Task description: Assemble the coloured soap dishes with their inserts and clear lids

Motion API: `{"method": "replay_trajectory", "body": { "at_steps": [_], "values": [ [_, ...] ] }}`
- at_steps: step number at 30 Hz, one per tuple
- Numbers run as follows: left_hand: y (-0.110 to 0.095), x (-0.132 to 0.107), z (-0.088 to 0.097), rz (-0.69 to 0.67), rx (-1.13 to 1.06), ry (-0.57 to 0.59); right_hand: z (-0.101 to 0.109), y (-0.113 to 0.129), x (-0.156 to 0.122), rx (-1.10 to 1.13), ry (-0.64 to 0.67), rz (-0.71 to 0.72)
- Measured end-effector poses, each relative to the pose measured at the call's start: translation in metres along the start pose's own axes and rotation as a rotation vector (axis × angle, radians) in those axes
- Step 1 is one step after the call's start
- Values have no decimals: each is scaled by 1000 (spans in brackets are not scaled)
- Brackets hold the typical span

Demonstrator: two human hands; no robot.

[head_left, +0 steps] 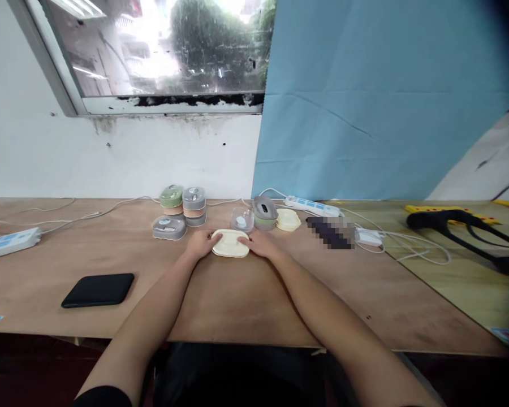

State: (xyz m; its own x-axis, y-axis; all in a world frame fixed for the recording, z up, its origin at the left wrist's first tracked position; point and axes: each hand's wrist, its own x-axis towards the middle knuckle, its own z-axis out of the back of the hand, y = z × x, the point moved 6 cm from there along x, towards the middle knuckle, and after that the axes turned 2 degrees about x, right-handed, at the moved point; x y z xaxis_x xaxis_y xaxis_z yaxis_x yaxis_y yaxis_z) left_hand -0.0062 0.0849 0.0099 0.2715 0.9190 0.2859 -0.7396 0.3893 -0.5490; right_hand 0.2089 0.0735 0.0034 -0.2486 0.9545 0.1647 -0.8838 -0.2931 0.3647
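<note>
A cream rounded-rectangular plastic box (231, 246) sits on the table in front of me. My left hand (200, 243) grips its left end with the thumb on top, and my right hand (261, 243) grips its right end the same way. Just behind it lies a clear plastic lid or tray (241, 219). To the right of that, a grey lid (265, 207) rests on a green box (264, 224), beside another cream piece (287, 220). On the left stand a green-topped stack (171, 196), a grey-topped stack (194, 198) and a low grey box (168, 228).
A black flat case (98, 290) lies at the left front. White power strips (311, 206) and loose cables run along the back. A blurred dark object (331, 232), a white adapter (368, 236) and a black strap-like item (462, 232) lie at right.
</note>
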Motion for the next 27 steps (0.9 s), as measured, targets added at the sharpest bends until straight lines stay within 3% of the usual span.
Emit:
{"method": "replay_trajectory", "body": {
  "at_steps": [4, 9, 11, 19, 27],
  "values": [
    [-7, -1, -8, -79, 90, 93, 11, -20, 1, -64, -73, -129],
    [-8, -3, -14, -124, 133, 136, 42, -53, -12, 74, -562, -290],
    [-8, -2, -15, -133, 133, 135, 46, -64, -16, 159, -658, -303],
    [-7, 0, -18, -175, 115, 150, 32, -77, -6, 295, -556, -263],
    [-8, -2, -16, -156, 110, 153, 32, -77, -7, 298, -615, -262]
  ]
}}
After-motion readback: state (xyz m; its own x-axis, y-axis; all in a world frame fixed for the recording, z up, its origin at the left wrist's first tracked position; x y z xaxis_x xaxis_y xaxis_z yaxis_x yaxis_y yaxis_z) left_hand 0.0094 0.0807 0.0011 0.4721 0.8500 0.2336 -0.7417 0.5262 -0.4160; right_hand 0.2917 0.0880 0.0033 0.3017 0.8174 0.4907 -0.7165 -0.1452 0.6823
